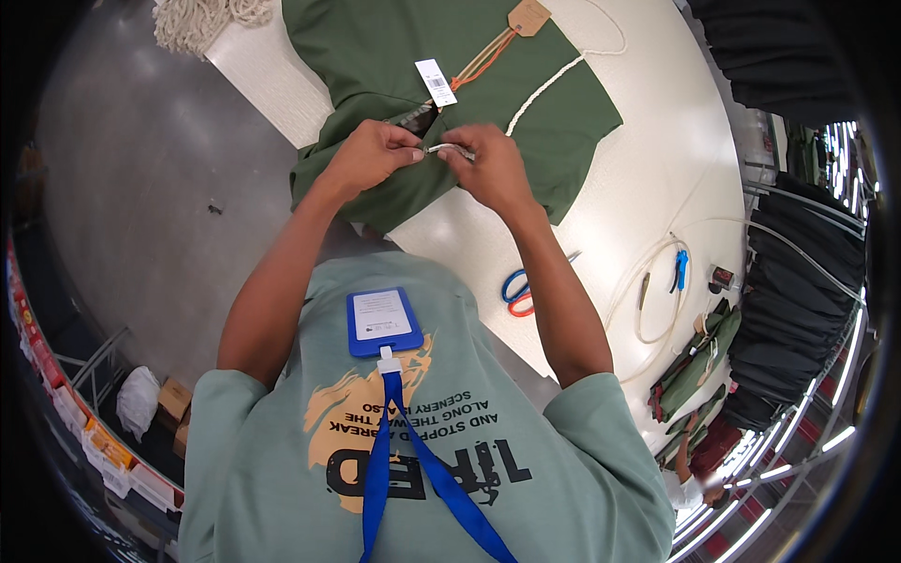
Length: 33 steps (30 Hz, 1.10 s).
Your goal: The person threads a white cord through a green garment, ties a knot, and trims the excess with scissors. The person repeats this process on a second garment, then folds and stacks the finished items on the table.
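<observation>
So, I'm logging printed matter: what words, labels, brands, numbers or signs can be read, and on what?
Green T-shirt: big dark lettering, readable upside down; I won't copy it.
Blue-framed badge: fine print, too small.
White tag: barcode, print too small.
Brown tag: faint marks, unreadable.
Small dark box: marks too small.

I see tube lights (838,438) glaring right of the bright table (657,122), the right hand (490,161) slightly blurred over it, dark curved distortion around.
</observation>
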Each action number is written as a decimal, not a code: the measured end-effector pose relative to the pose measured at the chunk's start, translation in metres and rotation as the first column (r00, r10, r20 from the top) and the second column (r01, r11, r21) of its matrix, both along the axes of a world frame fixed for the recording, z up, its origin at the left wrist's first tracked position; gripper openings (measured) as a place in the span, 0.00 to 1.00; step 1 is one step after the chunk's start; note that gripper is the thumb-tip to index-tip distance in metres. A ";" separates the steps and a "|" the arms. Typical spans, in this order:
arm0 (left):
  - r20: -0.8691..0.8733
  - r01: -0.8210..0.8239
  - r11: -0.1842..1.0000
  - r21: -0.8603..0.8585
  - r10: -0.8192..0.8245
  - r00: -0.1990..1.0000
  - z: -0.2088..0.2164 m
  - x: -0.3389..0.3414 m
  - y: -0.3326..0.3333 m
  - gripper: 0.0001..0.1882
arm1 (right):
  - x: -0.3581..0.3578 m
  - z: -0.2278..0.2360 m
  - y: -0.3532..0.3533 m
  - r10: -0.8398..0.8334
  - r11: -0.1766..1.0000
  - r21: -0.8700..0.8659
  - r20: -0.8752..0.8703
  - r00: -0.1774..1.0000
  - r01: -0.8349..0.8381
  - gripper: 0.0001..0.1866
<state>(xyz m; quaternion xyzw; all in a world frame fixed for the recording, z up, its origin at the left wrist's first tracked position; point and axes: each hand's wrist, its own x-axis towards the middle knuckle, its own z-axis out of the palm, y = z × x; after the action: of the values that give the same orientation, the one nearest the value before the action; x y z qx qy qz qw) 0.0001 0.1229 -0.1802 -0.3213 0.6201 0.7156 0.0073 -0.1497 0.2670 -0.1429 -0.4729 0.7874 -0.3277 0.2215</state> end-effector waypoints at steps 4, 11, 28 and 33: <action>0.013 0.009 0.998 0.065 -0.010 1.000 0.002 -0.003 -0.001 0.14 | 0.000 -0.010 0.005 -0.064 0.997 -0.021 0.141 0.988 0.068 0.07; -0.048 0.015 0.990 0.143 -0.008 0.999 -0.007 -0.005 -0.003 0.11 | 0.021 -0.035 0.004 -0.136 0.974 -0.180 0.021 0.990 0.138 0.06; 0.104 0.111 0.990 -0.082 -0.102 0.989 0.024 0.079 -0.022 0.07 | -0.015 -0.020 -0.001 0.146 0.987 -0.077 0.053 0.988 -0.142 0.08; 0.112 0.103 0.991 -0.089 -0.092 0.989 0.024 0.081 -0.018 0.08 | -0.019 -0.029 0.001 0.230 0.967 -0.153 0.179 0.957 -0.204 0.10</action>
<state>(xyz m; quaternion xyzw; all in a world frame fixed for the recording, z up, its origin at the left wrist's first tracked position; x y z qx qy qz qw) 0.0815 0.1045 -0.1562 -0.3289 0.6671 0.6657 0.0605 -0.1684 0.2684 -0.1721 -0.5359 0.6814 -0.3979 0.3001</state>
